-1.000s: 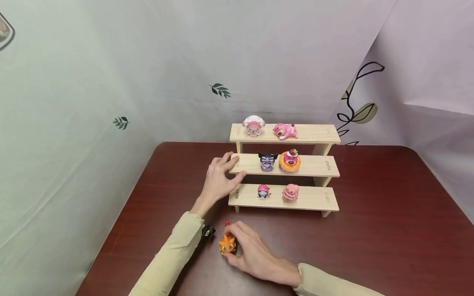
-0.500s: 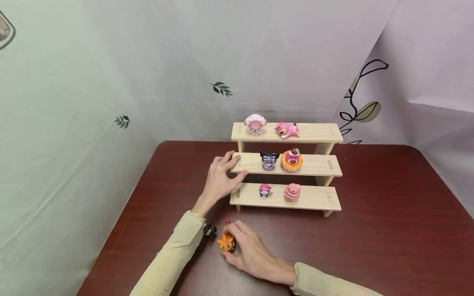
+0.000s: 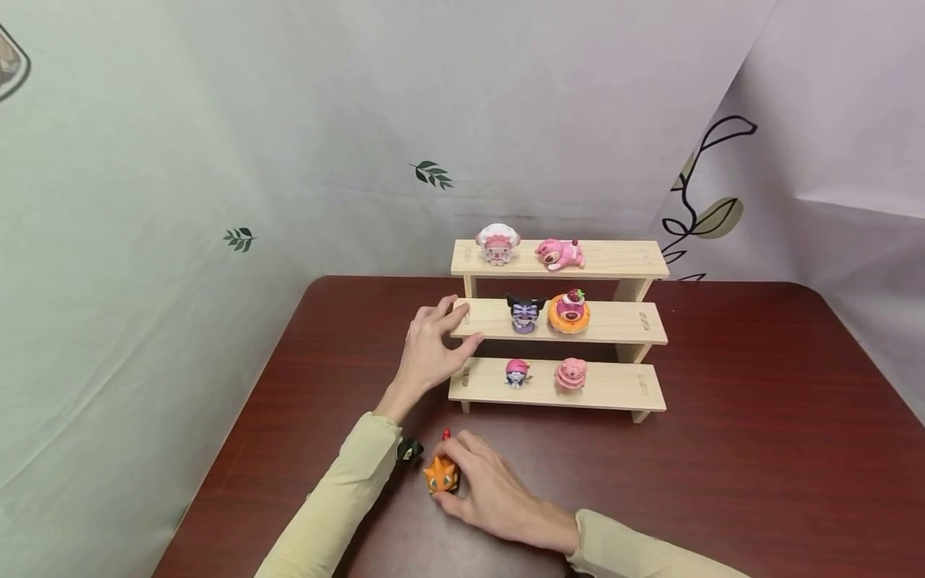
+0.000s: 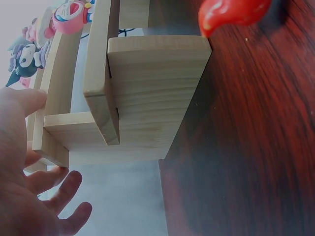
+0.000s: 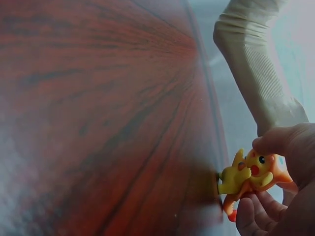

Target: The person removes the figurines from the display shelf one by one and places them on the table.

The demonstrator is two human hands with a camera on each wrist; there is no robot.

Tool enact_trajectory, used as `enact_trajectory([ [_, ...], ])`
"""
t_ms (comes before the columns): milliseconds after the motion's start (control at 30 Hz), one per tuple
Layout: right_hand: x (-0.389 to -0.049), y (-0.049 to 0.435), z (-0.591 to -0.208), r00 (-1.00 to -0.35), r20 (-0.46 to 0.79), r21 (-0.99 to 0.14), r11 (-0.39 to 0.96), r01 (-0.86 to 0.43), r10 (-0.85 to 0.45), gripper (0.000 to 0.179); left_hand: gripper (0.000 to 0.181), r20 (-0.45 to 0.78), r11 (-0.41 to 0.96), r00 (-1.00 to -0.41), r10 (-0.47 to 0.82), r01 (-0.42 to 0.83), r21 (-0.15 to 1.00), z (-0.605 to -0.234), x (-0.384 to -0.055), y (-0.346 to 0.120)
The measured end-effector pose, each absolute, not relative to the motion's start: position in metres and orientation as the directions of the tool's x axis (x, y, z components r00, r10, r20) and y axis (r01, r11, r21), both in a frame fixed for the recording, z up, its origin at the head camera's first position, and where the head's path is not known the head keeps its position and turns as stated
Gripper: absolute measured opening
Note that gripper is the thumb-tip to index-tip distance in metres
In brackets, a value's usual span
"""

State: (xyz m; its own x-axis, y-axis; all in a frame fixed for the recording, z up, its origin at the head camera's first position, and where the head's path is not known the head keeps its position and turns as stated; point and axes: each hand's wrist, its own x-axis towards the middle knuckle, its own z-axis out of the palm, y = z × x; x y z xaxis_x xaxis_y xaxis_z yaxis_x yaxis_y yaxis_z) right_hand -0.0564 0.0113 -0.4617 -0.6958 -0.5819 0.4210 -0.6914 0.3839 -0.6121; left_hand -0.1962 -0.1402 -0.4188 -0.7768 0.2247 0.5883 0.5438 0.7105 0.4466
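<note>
My left hand (image 3: 426, 347) grips the left end of the middle board of a three-step wooden display stand (image 3: 614, 321). Its thumb presses the front edge, as the left wrist view also shows. My right hand (image 3: 495, 494) pinches an orange and yellow figurine (image 3: 441, 475) between thumb and fingers, in front of the stand's left side. The right wrist view shows this figurine (image 5: 246, 172) with a yellow belly, an open mouth and a red-tipped tail. Part of its back is hidden by the fingers.
Two figurines stand on each step, among them a white-capped one (image 3: 498, 245), a purple and black one (image 3: 524, 314) and a pink one (image 3: 571, 374). A small black object (image 3: 409, 450) shows beside the left sleeve. Behind the dark red table (image 3: 759, 449) hangs a pale cloth (image 3: 325, 144).
The right hand and the orange figurine have shifted very slightly left. The left hand keeps its grip on the stand, and the whole view has shifted a little.
</note>
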Motion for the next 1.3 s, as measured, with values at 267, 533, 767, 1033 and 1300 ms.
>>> enact_trajectory([
  [267,-0.0552,0.0118,-0.4623,-0.697,0.421,-0.602,0.396,-0.693,-0.580,0.047,0.049,0.581,0.705,-0.783,0.221,0.540,0.460,-0.4187,-0.1947,-0.1400],
  [533,-0.0540,0.0118,-0.4629,-0.693,0.428,-0.603,0.388,-0.697,-0.580,0.049,0.050,0.593,0.703,-0.776,0.217,0.545,0.456,-0.4211,-0.1933,-0.1400],
  [767,-0.0535,0.0130,-0.4609,-0.700,0.404,-0.623,0.384,-0.682,-0.588,0.052,0.051,0.597,0.700,-0.773,0.214,0.548,0.458,-0.4217,-0.1931,-0.1397],
  [1033,-0.0541,0.0166,-0.4581,-0.709,0.391,-0.621,0.400,-0.674,-0.587,0.056,0.051,0.595,0.701,-0.776,0.210,0.543,0.462,-0.4225,-0.1945,-0.1404],
  [1300,-0.0568,0.0212,-0.4563,-0.711,0.399,-0.620,0.402,-0.674,-0.579,0.058,0.052,0.604,0.698,-0.768,0.212,0.552,0.457,-0.4210,-0.1953,-0.1400],
])
